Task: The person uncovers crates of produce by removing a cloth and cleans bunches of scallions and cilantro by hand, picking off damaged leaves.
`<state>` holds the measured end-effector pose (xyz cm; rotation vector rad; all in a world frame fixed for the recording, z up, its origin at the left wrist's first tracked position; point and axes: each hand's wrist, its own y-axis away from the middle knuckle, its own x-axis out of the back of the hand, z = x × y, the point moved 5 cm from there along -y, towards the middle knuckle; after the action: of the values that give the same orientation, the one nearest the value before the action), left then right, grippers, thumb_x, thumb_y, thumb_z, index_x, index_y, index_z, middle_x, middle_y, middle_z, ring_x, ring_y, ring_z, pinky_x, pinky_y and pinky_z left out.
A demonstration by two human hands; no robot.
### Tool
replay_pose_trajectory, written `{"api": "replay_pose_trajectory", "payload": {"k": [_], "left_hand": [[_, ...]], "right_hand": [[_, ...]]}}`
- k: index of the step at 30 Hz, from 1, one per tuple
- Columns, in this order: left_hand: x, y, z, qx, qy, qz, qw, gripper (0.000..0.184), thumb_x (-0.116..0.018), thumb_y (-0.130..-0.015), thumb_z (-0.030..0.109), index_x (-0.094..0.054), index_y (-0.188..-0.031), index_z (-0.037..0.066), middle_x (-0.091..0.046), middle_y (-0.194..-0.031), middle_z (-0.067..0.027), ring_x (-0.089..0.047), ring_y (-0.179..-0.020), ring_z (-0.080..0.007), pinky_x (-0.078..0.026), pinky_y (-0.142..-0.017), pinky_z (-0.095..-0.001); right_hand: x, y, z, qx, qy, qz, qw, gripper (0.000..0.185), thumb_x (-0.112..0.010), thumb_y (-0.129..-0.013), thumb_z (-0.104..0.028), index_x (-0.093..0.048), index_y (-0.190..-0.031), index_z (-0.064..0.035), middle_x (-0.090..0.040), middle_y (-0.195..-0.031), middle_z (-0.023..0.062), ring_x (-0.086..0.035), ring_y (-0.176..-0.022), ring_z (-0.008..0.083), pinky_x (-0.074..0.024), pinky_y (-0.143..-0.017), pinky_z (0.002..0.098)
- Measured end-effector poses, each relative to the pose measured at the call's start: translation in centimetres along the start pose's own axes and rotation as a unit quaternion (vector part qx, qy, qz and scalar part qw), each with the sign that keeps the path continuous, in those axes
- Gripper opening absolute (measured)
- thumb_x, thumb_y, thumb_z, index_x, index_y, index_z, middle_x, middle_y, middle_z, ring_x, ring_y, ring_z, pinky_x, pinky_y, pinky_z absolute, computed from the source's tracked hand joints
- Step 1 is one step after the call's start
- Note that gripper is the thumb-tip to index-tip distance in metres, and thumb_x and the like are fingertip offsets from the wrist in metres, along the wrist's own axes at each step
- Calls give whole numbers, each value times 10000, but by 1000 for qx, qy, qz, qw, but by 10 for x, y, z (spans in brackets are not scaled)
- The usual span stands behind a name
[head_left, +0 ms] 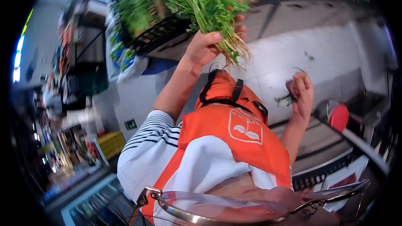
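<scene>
My left hand (205,47) is closed around the root end of a bunch of leafy green herbs (207,0). Its long pale stems and leaves extend forward over a black crate, and thin whitish roots (236,50) hang out beside the fingers. Lower and to the right, my right hand (300,92) is raised with curled fingers. A dark green stem scrap (284,99) pokes out of that hand on its left side, and a thin strand shows above the fingertips. Motion blurs this part somewhat.
A black crate (161,31) with feathery greens (136,10) stands ahead on the left. Small green scraps (310,56) lie on the grey floor (268,65). A red round object (338,118) and slatted surface (322,146) are at right. A yellow box (111,144) is at left.
</scene>
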<state>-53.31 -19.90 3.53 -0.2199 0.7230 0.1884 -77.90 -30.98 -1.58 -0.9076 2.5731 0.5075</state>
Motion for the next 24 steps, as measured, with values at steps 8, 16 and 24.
{"api": "replay_pose_trajectory", "payload": {"k": [8, 16, 24], "left_hand": [[-104, -98, -154, 222, 163, -115, 954, 598, -529, -721, 79, -323, -1264, -61, -426, -1262, -165, -460, -1131, -292, -395, -959, -420], [-138, -176, -264, 377, 168, -150, 898, 566, -549, -711, 103, -386, -1222, -78, -541, -1111, -178, -544, -1007, -268, -427, -907, -379], [-193, -343, -346, 418, 179, -194, 869, 562, -525, -760, 100, -333, -1253, -87, -429, -1258, -195, -476, -1120, -293, -394, -954, -413]], "right_hand": [[13, 1, -86, 162, 178, 147, 959, 204, -634, -762, -88, -609, -944, 1, -418, -602, -66, -368, -542, 27, -327, -501, 181], [134, -18, -115, 85, 307, 331, 888, 209, -625, -737, -142, -622, -896, -6, -489, -581, 6, -411, -525, 82, -373, -498, 236], [271, -108, -201, 129, 237, 385, 883, 149, -611, -785, -132, -591, -801, 15, -513, -611, -24, -436, -558, 43, -362, -507, 200]]}}
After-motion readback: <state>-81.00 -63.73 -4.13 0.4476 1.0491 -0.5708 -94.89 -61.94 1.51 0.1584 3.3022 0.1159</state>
